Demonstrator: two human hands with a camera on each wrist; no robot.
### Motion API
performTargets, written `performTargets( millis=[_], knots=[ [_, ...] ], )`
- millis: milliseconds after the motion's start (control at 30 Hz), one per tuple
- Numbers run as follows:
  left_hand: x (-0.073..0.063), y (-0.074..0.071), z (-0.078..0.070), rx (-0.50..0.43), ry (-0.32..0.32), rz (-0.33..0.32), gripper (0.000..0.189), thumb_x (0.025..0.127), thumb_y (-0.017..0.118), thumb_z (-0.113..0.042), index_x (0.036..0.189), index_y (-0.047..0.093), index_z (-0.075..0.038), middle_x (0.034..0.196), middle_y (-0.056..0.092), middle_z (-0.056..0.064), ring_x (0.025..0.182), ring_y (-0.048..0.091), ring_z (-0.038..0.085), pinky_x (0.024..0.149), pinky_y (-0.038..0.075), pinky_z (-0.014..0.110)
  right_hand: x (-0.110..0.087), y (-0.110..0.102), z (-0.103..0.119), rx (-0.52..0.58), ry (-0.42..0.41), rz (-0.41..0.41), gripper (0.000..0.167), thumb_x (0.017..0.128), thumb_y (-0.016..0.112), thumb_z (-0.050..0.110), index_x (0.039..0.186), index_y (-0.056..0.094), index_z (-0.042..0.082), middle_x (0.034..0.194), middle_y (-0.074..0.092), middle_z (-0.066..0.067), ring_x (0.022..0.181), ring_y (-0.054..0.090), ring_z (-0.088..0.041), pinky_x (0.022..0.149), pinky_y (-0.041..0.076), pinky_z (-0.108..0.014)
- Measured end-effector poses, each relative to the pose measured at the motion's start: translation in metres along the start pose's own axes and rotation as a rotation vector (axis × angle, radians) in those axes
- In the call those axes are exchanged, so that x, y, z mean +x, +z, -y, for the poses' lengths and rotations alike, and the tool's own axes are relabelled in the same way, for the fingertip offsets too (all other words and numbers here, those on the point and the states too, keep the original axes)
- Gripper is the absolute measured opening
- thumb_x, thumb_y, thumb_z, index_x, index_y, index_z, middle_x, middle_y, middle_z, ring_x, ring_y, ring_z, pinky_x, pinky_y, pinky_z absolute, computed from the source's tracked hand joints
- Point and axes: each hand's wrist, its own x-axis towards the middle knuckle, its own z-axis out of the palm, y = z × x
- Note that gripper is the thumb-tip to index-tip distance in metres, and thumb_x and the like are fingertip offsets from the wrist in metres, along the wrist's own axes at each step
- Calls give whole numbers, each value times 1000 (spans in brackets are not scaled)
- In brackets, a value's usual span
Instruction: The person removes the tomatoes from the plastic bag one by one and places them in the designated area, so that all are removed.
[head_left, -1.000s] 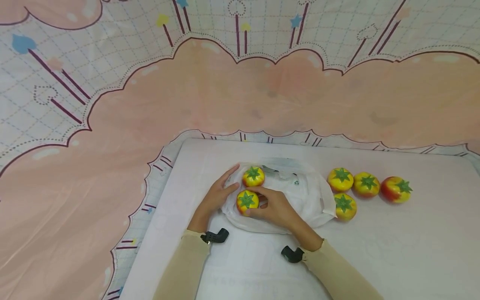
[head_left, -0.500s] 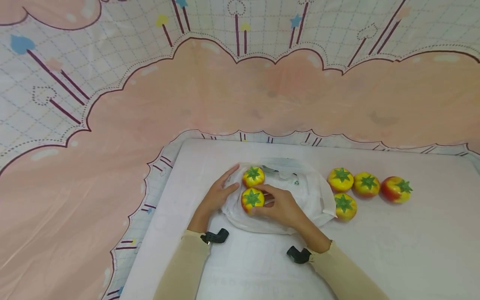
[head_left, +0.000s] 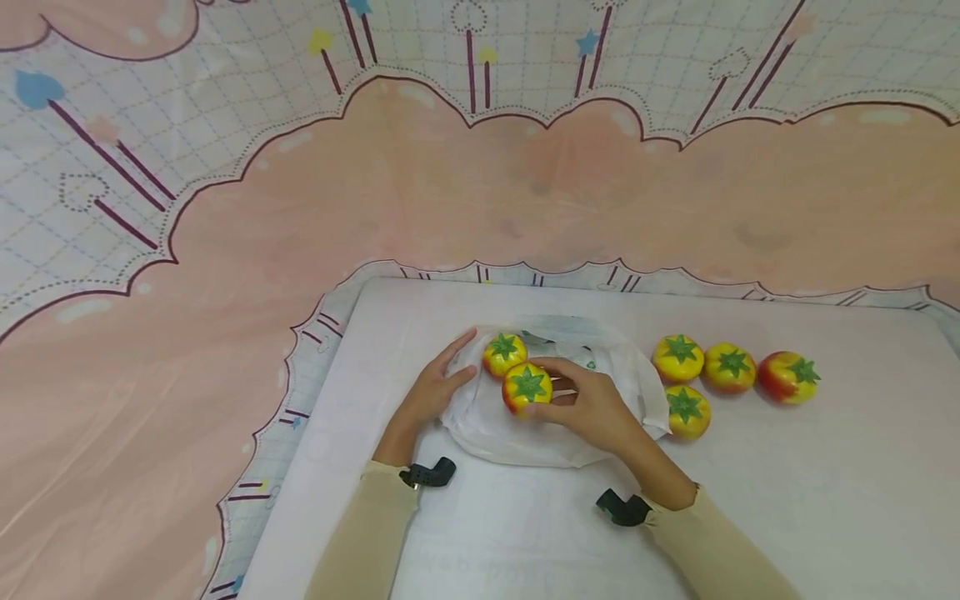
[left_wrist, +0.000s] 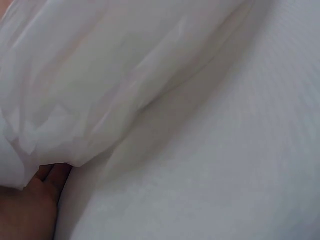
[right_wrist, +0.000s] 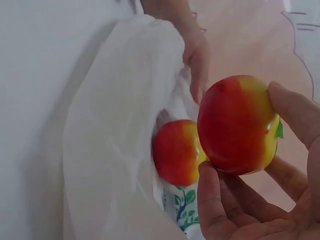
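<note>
Thumb and fingers of my right hand (head_left: 592, 407) pinch a round red-and-yellow toy fruit (head_left: 527, 390) with a green star-shaped leaf top. It is raised over a white plastic bag (head_left: 487, 443) lying on the table. A second such fruit (head_left: 504, 356) sits in the bag's mouth, close to the held one; the right wrist view shows this second fruit (right_wrist: 175, 152) partly covered by bag plastic (right_wrist: 110, 140). My left hand (head_left: 431, 393) rests against the bag's left side, index finger and thumb straight. Some left fingers (left_wrist: 59, 175) go out of sight under the plastic in the left wrist view.
To the bag's right, several more toy fruits stand grouped: two near its edge, an upper one (head_left: 678, 358) and a lower one (head_left: 687, 412), then one (head_left: 730, 368) and a tilted one (head_left: 787, 377). A patterned cloth (head_left: 450, 192) hangs behind the white table (head_left: 825, 483).
My right hand has moved right and slightly up with the toy fruit, from the bag's left part toward its middle. My left hand and the other fruits have stayed put.
</note>
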Motion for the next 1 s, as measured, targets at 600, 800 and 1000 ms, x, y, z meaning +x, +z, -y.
performTargets(
  millis=[600,800,1000],
  knots=[
    [-1,2,-3,6,-19,-7,57,102,61,-27,153,42,-45,166,31,-17,159,18,19,130,11,54,-17,-33,-2,1,23,-45,64,84,83,43,142,59,31,140,63,2,118,65,-24,97,60,-40],
    [-1,2,-2,7,-15,-1,57,102,61,-28,152,42,-48,165,31,-19,159,18,18,130,12,53,-26,-47,-3,-9,34,-67,63,85,82,43,142,58,31,141,62,0,119,64,-24,98,59,-40],
    [-2,1,-3,13,-39,-13,58,101,62,-29,150,42,-51,165,31,-20,159,18,17,130,13,53,-35,-62,-2,-19,78,-77,66,87,79,45,146,54,30,145,58,-4,124,61,-26,96,58,-26]
  ],
)
